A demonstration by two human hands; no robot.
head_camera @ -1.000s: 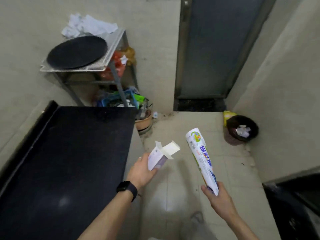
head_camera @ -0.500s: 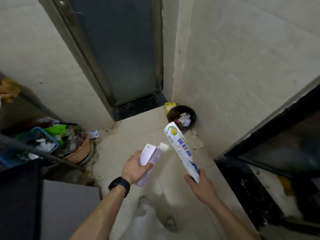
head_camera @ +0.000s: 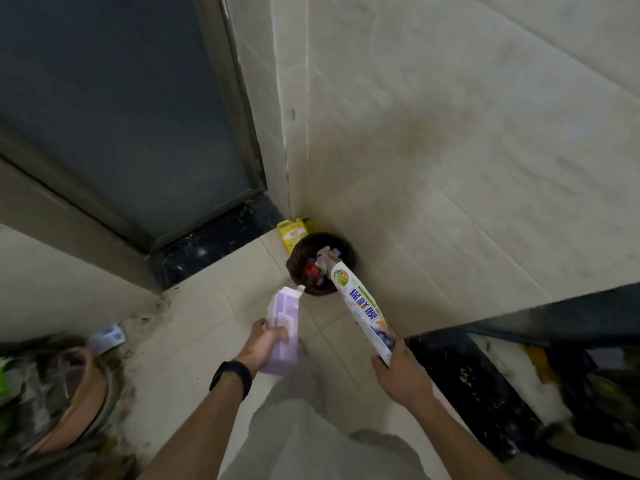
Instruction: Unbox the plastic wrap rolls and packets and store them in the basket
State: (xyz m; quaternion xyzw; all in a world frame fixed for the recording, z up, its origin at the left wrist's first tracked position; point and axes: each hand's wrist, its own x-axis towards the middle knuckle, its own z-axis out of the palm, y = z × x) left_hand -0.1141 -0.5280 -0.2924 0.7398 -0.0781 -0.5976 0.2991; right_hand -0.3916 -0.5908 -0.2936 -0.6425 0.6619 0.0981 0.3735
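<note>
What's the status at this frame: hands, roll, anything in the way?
Left hand grips the purple box. Right hand grips the wrap roll by its lower end, unboxed. Trash bin ahead on floor, nothing between.

**Lilac box, white roll, dark bin**

The box [head_camera: 282, 327] is pale lilac with white panels. The plastic wrap roll [head_camera: 362, 308] is white, printed with bold blue characters and a green-and-yellow emblem near its far end. The bin [head_camera: 294, 261] in the floor's corner is dark brown, with white and red scraps inside. The packet [head_camera: 292, 233] beside it is yellow. The watch [head_camera: 231, 377] is black. The floor [head_camera: 207, 306] is cream tile and the door [head_camera: 121, 116] is grey-blue.
</note>
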